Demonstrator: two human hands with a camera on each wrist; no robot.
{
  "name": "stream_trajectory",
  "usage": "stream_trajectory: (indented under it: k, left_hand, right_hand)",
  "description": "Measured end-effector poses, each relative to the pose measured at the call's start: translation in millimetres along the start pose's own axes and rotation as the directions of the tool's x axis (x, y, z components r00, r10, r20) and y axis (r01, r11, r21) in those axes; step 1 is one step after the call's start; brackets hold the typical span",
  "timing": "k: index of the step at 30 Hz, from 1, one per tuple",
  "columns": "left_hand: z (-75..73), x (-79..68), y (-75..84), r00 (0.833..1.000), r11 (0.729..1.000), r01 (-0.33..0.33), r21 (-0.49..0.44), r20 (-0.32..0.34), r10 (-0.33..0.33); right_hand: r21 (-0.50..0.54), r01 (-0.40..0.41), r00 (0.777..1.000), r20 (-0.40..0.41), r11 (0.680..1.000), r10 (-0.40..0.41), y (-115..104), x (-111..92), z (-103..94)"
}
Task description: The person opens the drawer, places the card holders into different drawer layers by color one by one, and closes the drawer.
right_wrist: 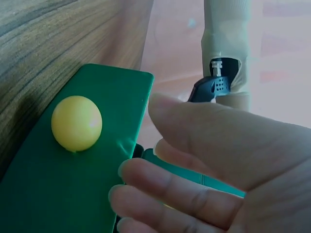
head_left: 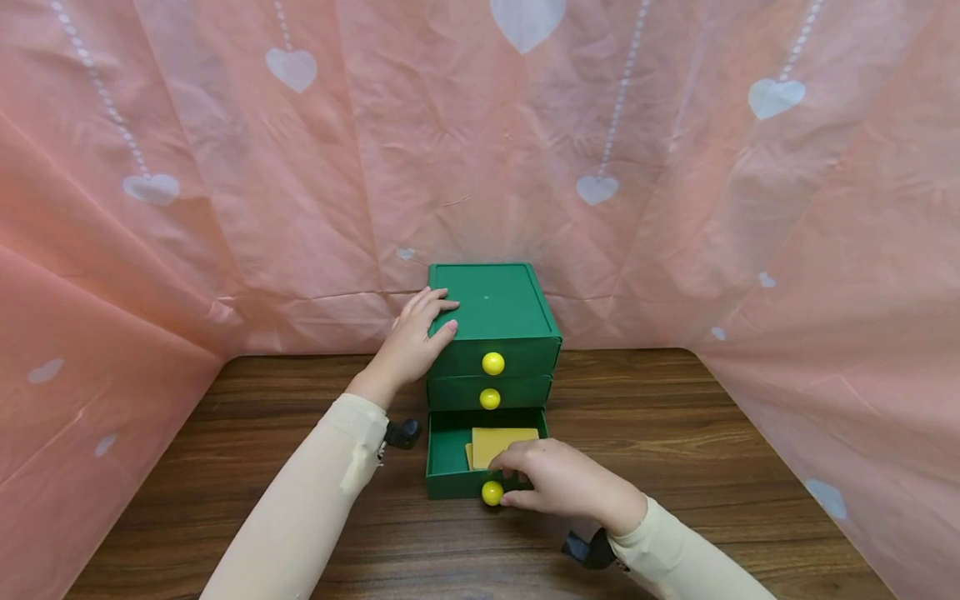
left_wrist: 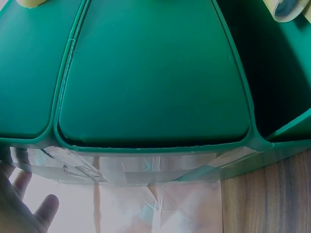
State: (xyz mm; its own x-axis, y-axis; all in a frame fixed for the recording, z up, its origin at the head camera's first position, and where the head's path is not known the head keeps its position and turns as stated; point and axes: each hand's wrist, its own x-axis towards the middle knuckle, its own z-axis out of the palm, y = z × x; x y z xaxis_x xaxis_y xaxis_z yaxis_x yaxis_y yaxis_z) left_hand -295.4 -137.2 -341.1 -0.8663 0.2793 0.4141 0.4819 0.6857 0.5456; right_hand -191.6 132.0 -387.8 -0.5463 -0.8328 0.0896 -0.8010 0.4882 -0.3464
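A green three-drawer cabinet [head_left: 495, 304] with round yellow knobs stands upright on the table. My left hand [head_left: 414, 337] rests on the left edge of its top, fingers spread. The bottom drawer [head_left: 452, 486] is pulled out, and yellow, card-like pieces [head_left: 504, 442] lie inside, overlapping. Over the drawer's front, at its right part, is my right hand [head_left: 566, 482], thumb tip beside the bottom knob [head_left: 492, 493]. In the right wrist view, thumb and loosely bent fingers stand apart with nothing between them, close to the drawer front [right_wrist: 63, 184].
The upper knob [head_left: 492, 363] and middle knob [head_left: 490, 399] sit on closed drawers. A brown wood-grain table [head_left: 300, 467] lies under the cabinet. Pink cloth [head_left: 480, 150] with white hearts hangs behind and at both sides. Each wrist carries a black camera mount [head_left: 403, 433].
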Motion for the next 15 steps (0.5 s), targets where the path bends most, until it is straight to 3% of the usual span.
stream_trajectory:
  k: [15]
  left_hand:
    - [0.8,0.2,-1.7,1.0,1.0,-0.008,-0.001,-0.001,0.008]
  right_hand:
    - [-0.121,0.003,1.0,0.011,0.993,-0.002,-8.1,1.3,6.7]
